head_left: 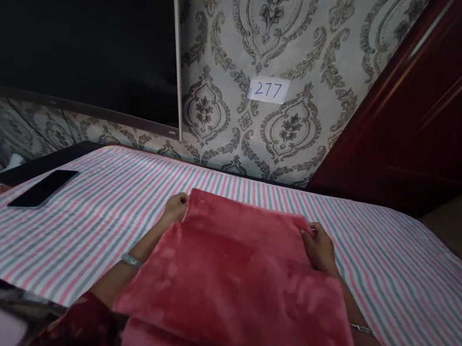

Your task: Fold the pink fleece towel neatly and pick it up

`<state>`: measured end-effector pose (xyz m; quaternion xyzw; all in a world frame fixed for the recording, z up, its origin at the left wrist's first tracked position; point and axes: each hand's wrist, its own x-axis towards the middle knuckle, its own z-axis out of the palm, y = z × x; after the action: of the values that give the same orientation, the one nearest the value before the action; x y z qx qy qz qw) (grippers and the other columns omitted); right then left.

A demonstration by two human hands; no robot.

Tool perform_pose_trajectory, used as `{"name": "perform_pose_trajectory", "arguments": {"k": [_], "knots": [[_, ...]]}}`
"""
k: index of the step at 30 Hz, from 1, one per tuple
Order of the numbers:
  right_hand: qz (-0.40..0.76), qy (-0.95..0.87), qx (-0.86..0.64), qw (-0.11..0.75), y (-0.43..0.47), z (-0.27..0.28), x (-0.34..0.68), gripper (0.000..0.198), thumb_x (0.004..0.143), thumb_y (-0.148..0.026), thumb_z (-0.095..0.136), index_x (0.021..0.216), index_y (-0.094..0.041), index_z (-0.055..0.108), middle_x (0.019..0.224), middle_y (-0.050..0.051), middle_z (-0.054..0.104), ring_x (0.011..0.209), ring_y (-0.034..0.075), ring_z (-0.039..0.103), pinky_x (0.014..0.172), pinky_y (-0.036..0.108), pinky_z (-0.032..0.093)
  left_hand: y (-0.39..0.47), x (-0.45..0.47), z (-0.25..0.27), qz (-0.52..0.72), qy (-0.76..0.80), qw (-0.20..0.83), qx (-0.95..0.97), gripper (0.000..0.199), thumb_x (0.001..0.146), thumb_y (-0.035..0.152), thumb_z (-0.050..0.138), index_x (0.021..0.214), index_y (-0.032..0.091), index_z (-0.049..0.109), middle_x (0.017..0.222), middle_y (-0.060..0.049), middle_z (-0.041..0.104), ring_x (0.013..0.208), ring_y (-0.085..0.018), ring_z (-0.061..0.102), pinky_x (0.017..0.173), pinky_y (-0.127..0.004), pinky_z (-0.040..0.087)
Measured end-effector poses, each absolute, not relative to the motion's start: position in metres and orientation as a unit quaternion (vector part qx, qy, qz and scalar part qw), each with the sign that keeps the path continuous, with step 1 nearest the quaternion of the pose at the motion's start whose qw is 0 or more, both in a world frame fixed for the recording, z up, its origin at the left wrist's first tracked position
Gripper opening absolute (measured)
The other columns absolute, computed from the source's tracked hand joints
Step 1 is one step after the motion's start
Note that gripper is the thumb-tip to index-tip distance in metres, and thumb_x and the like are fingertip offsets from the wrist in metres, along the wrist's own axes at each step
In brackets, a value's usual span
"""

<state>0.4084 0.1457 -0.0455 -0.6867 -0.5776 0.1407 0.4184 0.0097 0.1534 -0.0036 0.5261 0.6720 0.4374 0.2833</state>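
Note:
A red plush cloth, folded in layers, lies over the near part of the table and hangs past its front edge. My left hand is closed at the cloth's far left corner, with the fingers pinching its edge. At the far right corner my right hand grips the cloth, thumb on top and fingers curled at the edge. Between the hands the far flap lies fairly flat, and a nearer fold rests over it. The cloth's underside is hidden.
A striped pink, grey and white cloth covers the table. On its left lies a dark phone. Behind stand a large dark screen, a patterned wall with a paper label, and a dark red wooden panel at right.

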Motion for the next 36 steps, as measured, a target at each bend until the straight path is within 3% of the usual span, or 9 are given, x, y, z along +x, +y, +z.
{"name": "perform_pose_trajectory", "arguments": {"k": [3, 8, 14, 17, 24, 29, 36], "knots": [[0.133, -0.559, -0.702, 0.421, 0.147, -0.048, 0.409, 0.032, 0.071, -0.045, 0.054, 0.09, -0.022, 0.063, 0.079, 0.006, 0.068, 0.072, 0.023, 0.059, 0.066, 0.032, 0.042, 0.153, 0.001, -0.003, 0.435, 0.678, 0.285, 0.52, 0.018, 0.06, 0.028, 0.061, 0.05, 0.021, 0.048, 0.05, 0.005, 0.048, 0.062, -0.015, 0.055, 0.058, -0.023, 0.04], [0.241, -0.598, -0.624, 0.441, 0.143, -0.038, 0.407, 0.043, 0.075, -0.053, 0.055, 0.101, -0.02, 0.064, 0.087, 0.005, 0.07, 0.081, 0.022, 0.062, 0.072, 0.031, 0.046, 0.153, 0.01, 0.003, 0.434, 0.63, 0.343, 0.545, 0.027, 0.055, 0.041, 0.071, 0.06, 0.018, 0.058, 0.058, 0.001, 0.06, 0.067, -0.019, 0.061, 0.061, -0.026, 0.045], [0.366, -0.564, -0.616, 0.41, 0.152, -0.005, 0.414, 0.045, 0.082, -0.058, 0.05, 0.079, -0.017, 0.069, 0.092, 0.009, 0.074, 0.091, 0.024, 0.063, 0.083, 0.035, 0.048, 0.16, 0.023, 0.019, 0.456, 0.573, 0.408, 0.546, 0.046, 0.041, 0.051, 0.081, 0.07, 0.017, 0.069, 0.066, -0.003, 0.07, 0.073, -0.025, 0.066, 0.066, -0.032, 0.051], [0.347, -0.56, -0.624, 0.421, 0.158, 0.0, 0.418, 0.035, 0.08, -0.053, 0.055, 0.07, -0.021, 0.066, 0.09, 0.008, 0.073, 0.093, 0.023, 0.061, 0.086, 0.035, 0.048, 0.158, 0.023, 0.023, 0.472, 0.569, 0.38, 0.555, 0.049, 0.039, 0.053, 0.082, 0.071, 0.019, 0.071, 0.068, -0.003, 0.072, 0.075, -0.027, 0.067, 0.067, -0.033, 0.052], [0.319, -0.571, -0.619, 0.435, 0.159, -0.019, 0.411, 0.042, 0.079, -0.059, 0.046, 0.06, -0.022, 0.048, 0.061, 0.002, 0.058, 0.061, 0.016, 0.048, 0.058, 0.028, 0.042, 0.159, 0.024, 0.017, 0.493, 0.571, 0.347, 0.557, 0.049, 0.044, 0.057, 0.079, 0.073, 0.018, 0.067, 0.074, -0.002, 0.071, 0.078, -0.024, 0.064, 0.069, -0.03, 0.051], [0.216, -0.537, -0.661, 0.478, 0.165, -0.028, 0.41, 0.042, 0.081, -0.055, 0.043, 0.055, -0.023, 0.04, 0.058, 0.001, 0.048, 0.061, 0.015, 0.043, 0.059, 0.028, 0.033, 0.166, 0.021, 0.006, 0.491, 0.621, 0.283, 0.541, 0.042, 0.051, 0.055, 0.074, 0.071, 0.02, 0.063, 0.074, -0.003, 0.068, 0.079, -0.023, 0.063, 0.071, -0.03, 0.049], [0.227, -0.556, -0.636, 0.485, 0.156, -0.024, 0.411, 0.038, 0.08, -0.054, 0.043, 0.061, -0.021, 0.048, 0.063, 0.001, 0.053, 0.066, 0.016, 0.047, 0.062, 0.027, 0.037, 0.161, 0.017, 0.009, 0.479, 0.573, 0.345, 0.569, 0.051, 0.046, 0.056, 0.078, 0.079, 0.019, 0.067, 0.083, -0.004, 0.071, 0.088, -0.026, 0.065, 0.08, -0.032, 0.051]]}}
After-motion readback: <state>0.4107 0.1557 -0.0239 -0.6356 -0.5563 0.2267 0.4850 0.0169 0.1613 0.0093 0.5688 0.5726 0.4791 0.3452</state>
